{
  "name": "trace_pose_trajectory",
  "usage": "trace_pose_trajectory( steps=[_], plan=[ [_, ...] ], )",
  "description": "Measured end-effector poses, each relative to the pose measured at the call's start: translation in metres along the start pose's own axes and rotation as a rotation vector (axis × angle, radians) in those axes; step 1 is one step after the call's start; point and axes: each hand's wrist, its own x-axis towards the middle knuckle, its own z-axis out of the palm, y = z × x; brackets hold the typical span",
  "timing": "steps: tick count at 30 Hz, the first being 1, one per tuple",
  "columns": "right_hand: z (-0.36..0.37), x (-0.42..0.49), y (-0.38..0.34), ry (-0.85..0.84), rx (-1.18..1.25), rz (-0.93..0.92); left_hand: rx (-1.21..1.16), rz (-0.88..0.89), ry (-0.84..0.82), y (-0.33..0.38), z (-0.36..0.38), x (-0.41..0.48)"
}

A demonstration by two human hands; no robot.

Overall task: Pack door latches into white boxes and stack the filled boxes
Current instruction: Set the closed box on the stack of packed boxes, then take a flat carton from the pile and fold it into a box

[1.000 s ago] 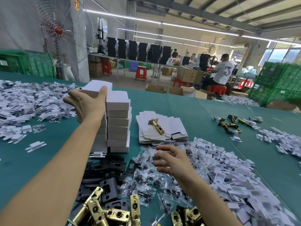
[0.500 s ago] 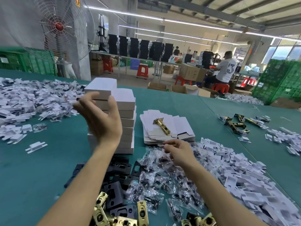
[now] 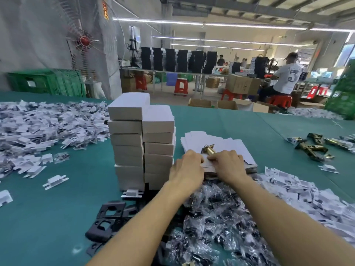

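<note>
The far left of the counter carries a heap of loose white plastic inserts. Right of the heap stand the filled white boxes, stacked in two touching columns, the left column one box higher. Black strike plates lie in front of the stack.

The left hand rests at the near left corner of the pile of flat box blanks, just beside the right column. Its fingers curl onto the pile edge. Blur hides the tips, so a pinch cannot be confirmed. One brass door latch lies on top of the blanks, between the hands. The right hand covers the near edge of the pile, fingers curled close together beside the latch. Its grip likewise cannot be told.

Bagged screws lie under the forearms. Spare latches lie well apart at the far right.

Progress assessment: packing is well under way. Many boxes are stacked, but a thick pile of blanks and loose latches remain. The step in hand is probably taking the next blank.
</note>
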Motion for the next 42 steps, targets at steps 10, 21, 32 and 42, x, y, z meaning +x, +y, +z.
trace_pose_trajectory(
  steps=[10,21,32,42],
  plan=[
    [-0.018,-0.021,0.042,0.064,0.420,0.243,0.195,-0.074,-0.138,0.021,0.041,0.058],
    [-0.012,-0.029,0.042,0.105,0.599,0.284,0.270,-0.005,-0.048,0.010,0.055,0.058],
    [-0.010,-0.027,0.039,0.090,0.659,0.330,0.490,0.158,-0.018,0.008,0.044,0.055],
    [-0.011,-0.028,0.046,0.110,0.722,0.329,0.509,0.223,-0.058,0.026,0.049,0.052]
  ],
)
